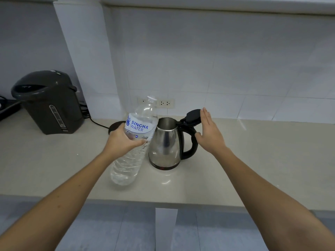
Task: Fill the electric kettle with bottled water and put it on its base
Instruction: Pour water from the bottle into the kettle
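Two jobs were left, by the look of it: pouring the water, then moving the kettle. Saw the kettle (165,145) standing on the counter (253,151), not on its base (114,126), which sat just behind the left hand (123,140). Found the lid (193,116) flipped up, so that part looked done. Looked shiny and dry near the top inside. Could not see the bottom, so could not tell about water in there. Had the left hand wrapped tight around the middle of the water bottle (134,134), leaned with its top close by the kettle's mouth. Saw lots of water down in the bottle. Could not tell about the cap, on or off. Kept the right hand (208,131) open and flat beside the lid, thumb by the black handle (192,142), gripping nothing.
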Tool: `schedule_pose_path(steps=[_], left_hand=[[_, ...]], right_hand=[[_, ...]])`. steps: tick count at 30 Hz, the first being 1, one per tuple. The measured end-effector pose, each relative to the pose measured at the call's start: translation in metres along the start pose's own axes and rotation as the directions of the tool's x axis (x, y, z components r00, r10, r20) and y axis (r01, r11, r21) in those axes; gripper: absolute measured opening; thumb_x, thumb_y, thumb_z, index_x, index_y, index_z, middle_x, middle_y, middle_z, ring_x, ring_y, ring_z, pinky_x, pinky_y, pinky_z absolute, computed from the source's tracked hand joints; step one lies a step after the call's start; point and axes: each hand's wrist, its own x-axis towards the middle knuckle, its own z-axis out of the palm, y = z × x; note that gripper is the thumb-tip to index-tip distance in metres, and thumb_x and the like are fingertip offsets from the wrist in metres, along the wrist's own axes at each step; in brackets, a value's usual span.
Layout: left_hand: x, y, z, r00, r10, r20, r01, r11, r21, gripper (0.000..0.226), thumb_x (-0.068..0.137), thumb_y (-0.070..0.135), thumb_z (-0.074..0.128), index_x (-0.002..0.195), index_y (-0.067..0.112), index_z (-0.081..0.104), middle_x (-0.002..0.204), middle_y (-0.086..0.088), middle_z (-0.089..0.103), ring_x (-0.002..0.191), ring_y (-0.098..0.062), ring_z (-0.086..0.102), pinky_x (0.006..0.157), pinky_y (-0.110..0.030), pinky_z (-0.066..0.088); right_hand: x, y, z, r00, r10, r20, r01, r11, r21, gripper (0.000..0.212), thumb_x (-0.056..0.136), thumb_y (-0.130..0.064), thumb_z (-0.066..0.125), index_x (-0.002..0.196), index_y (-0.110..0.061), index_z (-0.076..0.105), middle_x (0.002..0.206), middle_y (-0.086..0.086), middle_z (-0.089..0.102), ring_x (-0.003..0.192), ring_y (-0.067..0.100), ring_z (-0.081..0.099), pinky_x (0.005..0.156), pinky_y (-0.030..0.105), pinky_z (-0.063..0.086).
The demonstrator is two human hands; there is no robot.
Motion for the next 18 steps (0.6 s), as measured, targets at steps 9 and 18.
schedule_pose_path(steps=[9,18], left_hand=[[-0.036,0.035,0.077,0.999,0.032,-0.022,-0.036,0.967,-0.253,0.062,0.062,0.024,0.090,0.114,0.024,0.057,0.096,0.018,0.066,0.087,0.007,0.061,0.073,-0.010,0.046],[-0.062,0.085,0.175,0.999,0.049,0.023,-0.038,0.935,-0.353,0.070,0.056,0.029,0.092,0.115,0.022,0.055,0.104,0.007,0.069,0.097,-0.011,0.067,0.087,-0.027,0.053]], right_hand=[[-0.031,0.063,-0.009,0.998,-0.070,0.005,0.069,0.983,-0.173,0.068,0.092,-0.006,0.037,0.153,-0.008,0.006,0.163,0.003,0.003,0.150,0.018,0.005,0.120,0.037,0.011],[-0.104,0.180,-0.012,0.952,0.215,0.217,-0.141,0.940,-0.312,0.065,0.096,-0.015,0.037,0.154,-0.010,0.006,0.163,0.003,0.003,0.150,0.019,0.000,0.122,0.039,0.009]])
